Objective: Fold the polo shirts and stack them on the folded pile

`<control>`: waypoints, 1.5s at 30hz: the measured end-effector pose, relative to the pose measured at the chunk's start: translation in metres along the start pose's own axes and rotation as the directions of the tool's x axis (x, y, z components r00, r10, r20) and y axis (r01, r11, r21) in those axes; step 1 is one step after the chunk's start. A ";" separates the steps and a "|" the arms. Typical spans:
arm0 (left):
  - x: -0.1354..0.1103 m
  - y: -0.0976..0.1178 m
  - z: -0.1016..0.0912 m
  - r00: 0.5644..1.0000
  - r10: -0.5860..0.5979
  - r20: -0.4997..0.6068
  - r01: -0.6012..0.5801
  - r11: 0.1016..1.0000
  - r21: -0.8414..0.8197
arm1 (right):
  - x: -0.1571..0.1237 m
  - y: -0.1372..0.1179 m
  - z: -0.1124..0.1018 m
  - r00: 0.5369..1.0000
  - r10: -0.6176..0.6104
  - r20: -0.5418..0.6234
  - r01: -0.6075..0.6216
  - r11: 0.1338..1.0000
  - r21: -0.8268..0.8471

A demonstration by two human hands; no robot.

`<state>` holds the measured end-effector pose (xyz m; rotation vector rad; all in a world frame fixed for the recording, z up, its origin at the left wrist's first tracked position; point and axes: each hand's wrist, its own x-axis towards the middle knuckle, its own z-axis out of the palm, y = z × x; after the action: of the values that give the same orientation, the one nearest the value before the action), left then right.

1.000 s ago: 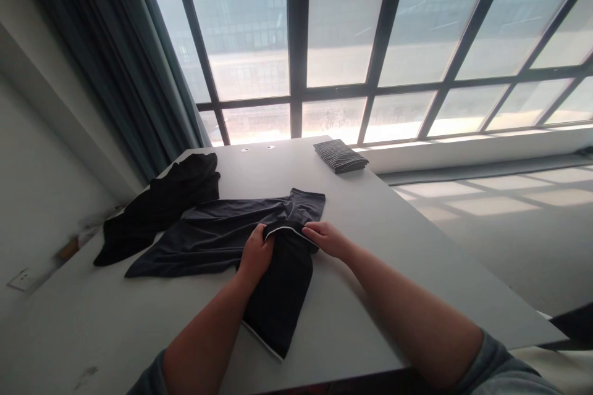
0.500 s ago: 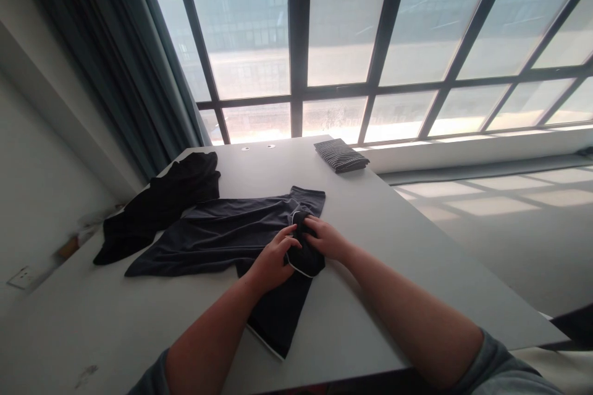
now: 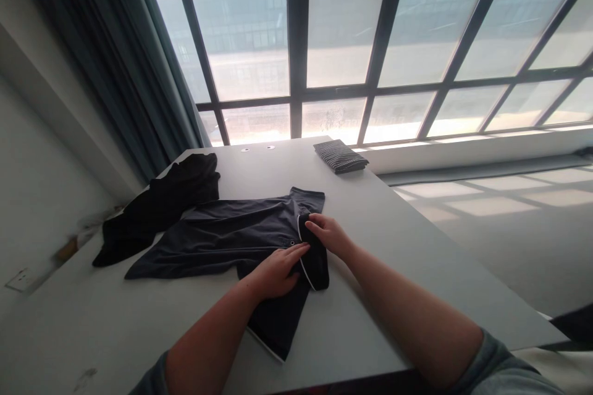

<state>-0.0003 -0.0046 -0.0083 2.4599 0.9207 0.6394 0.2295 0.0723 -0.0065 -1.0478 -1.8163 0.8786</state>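
Observation:
A dark polo shirt (image 3: pixel 231 228) lies spread on the white table (image 3: pixel 393 296), its hem to the left and its white-edged collar to the right. My left hand (image 3: pixel 278 273) rests on the shirt near the placket, fingers stretched out and reaching to the collar's edge. My right hand (image 3: pixel 331 236) is at the far part of the collar (image 3: pixel 317 265), its fingers bent and closed on the fabric. The collar lies fairly flat. One short sleeve (image 3: pixel 309 199) points away from me, the other towards me, partly under my left forearm.
A black garment (image 3: pixel 162 203) lies loosely heaped at the table's left edge. At the far right edge sits a folded striped cloth (image 3: pixel 340 156). Behind the table are large windows (image 3: pixel 340 31) and a dark curtain (image 3: pixel 115 43).
The bunched collar has been spread flatter and extends closer to me. My left hand has let go of it and flattened on the shirt; my right hand has shifted slightly right.

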 end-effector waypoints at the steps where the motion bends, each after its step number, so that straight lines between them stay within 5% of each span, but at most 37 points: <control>1: 0.000 0.001 -0.001 1.000 -0.002 0.011 0.002 1.000 0.013 | 0.001 0.001 0.001 1.000 0.009 -0.013 -0.009 1.000 0.011; 10: 0.000 0.014 -0.011 0.998 -0.012 0.053 0.013 1.000 -0.001 | 0.001 0.004 0.001 0.964 0.120 -0.237 -0.105 0.992 0.074; 17: -0.002 0.009 -0.001 0.993 0.010 0.121 -0.018 0.998 0.064 | 0.006 0.010 -0.007 0.918 0.005 -0.398 -0.028 0.998 -0.051; 21: 0.002 0.011 0.002 0.998 -0.045 0.053 0.041 0.996 0.082 | 0.006 0.012 -0.004 0.966 0.127 -0.227 -0.139 0.990 -0.035; 26: 0.006 0.006 0.003 0.990 -0.127 -0.053 0.133 0.984 0.117 | 0.002 0.009 0.001 0.998 0.063 0.011 -0.060 0.978 -0.200; 34: 0.008 0.012 -0.003 0.999 -0.046 -0.028 0.046 0.999 0.011 | 0.003 0.001 0.000 0.985 0.148 -0.086 -0.132 0.976 0.171; 37: 0.009 0.017 -0.007 0.995 -0.022 -0.097 0.023 1.000 0.008 | 0.000 -0.003 0.000 0.972 0.211 -0.107 -0.172 0.941 0.290; 41: 0.009 0.011 -0.011 0.913 -0.122 -0.390 0.140 0.990 0.017 | -0.005 -0.011 0.004 0.961 0.255 0.108 -0.277 0.865 0.418; 45: 0.007 -0.003 -0.009 0.800 -0.242 -0.549 0.255 0.965 -0.054 | -0.015 -0.022 0.012 0.952 0.025 0.306 -0.127 0.940 0.316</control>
<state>-0.0019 0.0045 -0.0012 2.1350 1.4428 1.2844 0.2163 0.0479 0.0025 -0.8052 -1.7905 1.4006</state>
